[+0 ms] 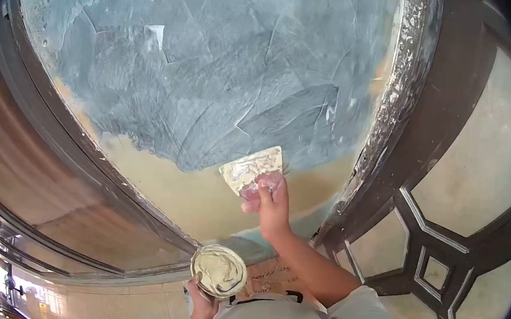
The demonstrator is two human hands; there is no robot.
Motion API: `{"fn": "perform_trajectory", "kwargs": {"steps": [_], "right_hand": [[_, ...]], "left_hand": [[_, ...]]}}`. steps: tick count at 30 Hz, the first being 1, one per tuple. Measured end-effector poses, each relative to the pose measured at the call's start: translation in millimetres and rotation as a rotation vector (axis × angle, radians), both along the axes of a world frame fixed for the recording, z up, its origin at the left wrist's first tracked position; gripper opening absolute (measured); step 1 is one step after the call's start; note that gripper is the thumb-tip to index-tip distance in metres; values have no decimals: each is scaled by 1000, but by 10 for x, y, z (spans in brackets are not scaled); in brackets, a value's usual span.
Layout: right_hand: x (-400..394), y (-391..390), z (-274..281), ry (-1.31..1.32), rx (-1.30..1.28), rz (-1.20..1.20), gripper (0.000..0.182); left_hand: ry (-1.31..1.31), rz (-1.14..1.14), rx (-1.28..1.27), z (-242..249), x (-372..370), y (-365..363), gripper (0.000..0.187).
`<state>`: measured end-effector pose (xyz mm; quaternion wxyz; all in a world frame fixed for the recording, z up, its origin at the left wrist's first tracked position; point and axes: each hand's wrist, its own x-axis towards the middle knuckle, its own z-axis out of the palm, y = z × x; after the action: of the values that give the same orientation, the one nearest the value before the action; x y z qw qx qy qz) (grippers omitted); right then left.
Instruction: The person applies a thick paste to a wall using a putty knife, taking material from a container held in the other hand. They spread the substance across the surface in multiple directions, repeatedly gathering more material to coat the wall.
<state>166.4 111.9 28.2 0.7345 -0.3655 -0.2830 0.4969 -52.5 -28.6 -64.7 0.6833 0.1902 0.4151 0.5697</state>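
Observation:
My right hand [274,209] is closed around a wide putty scraper [253,169]. Cream paste coats the scraper's blade, whose upper edge lies at or close to the wall [215,73]; contact is hard to tell. Grey-blue skim coat with trowel ridges covers the wall's upper part, and bare yellowish surface shows below it. Lower down, my left hand [204,303] grips a round tub of putty [219,271] from beneath and the side. Pale cream putty with swirl marks fills the tub, which is tilted toward me.
A dark panelled door [436,174] with pale insets stands on the right, beside a paint-chipped frame edge [388,99]. Brown framed panels [84,171] curve along the left. Below are a tiled floor [119,308] and a cardboard piece [273,278] with writing.

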Motion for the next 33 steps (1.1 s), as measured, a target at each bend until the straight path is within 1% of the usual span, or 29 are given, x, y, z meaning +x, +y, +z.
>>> {"fn": "perform_trajectory", "kwargs": {"steps": [2,3,4,5,6,7,8,9,10,12,13,15,16,17,18,19,20,21,22,24,25,27,28,29,30,31,33], "right_hand": [[39,57,-26,7,-38,44,27],[39,70,-189,31,-53,-5,19],[52,76,-578,31,-56,-7,19],[92,89,-1072,-61,-106,-60,20],[108,42,-1073,-154,-155,-113,20],[138,17,-1060,-158,-148,-109,20],[163,-77,-1072,-98,-212,-66,21],[160,-210,-930,-35,-281,-24,21],[159,-228,-779,-33,-287,-24,21],[203,-55,-419,-57,-75,-25,23],[244,-2,-320,-56,-77,-30,23],[304,58,-211,-41,-75,68,25],[327,122,-433,-39,-75,65,25],[358,229,-865,-112,-96,-15,25],[370,223,-1149,-186,-116,-94,25],[358,74,-1221,-186,-115,-94,25],[338,-83,-1261,-112,-229,-60,24],[329,-141,-1283,-39,-343,-23,24],[332,-94,-1287,-41,-340,-17,24],[333,1,-1304,-195,-210,-74,23],[311,0,-1116,-191,-218,-69,23],[271,0,-419,1,-25,23,23],[282,23,-286,1,-26,22,23],[290,40,-188,8,-25,73,24],[280,46,-150,16,-25,126,26],[245,95,-281,7,-78,78,21],[197,70,-624,12,-80,40,21]], "left_hand": [[1,-3,5,10,11,15,62],[14,12,-7,44,32,8,61],[27,28,-22,58,39,-6,60],[33,20,6,-84,-18,1,61],[31,21,7,-76,-27,-16,61],[11,10,-9,-68,-25,-22,63],[-8,-3,-29,-63,-20,-32,65],[-7,-1,-32,-58,-8,-36,65],[21,1,-42,-42,9,-38,67],[53,-6,-55,-13,49,-37,69],[64,-17,-38,1,81,-31,70],[63,-49,-17,92,150,-32,71],[65,-52,-18,78,151,-38,71],[62,-43,-40,46,145,-51,71],[58,-34,-63,20,139,-71,71],[57,-33,-61,16,141,-87,71],[50,-34,-44,21,145,-96,70],[44,-33,-26,25,151,-98,69],[43,-26,-24,15,155,-89,69],[42,12,-65,-20,147,-107,67],[47,15,-73,-1,157,-130,67],[59,10,-55,59,220,-122,68],[59,8,-56,39,226,-120,68],[46,14,-75,0,216,-114,68],[34,20,-95,-24,213,-119,68],[33,22,-95,-24,227,-132,68],[22,32,-61,-12,247,-161,68]]}}
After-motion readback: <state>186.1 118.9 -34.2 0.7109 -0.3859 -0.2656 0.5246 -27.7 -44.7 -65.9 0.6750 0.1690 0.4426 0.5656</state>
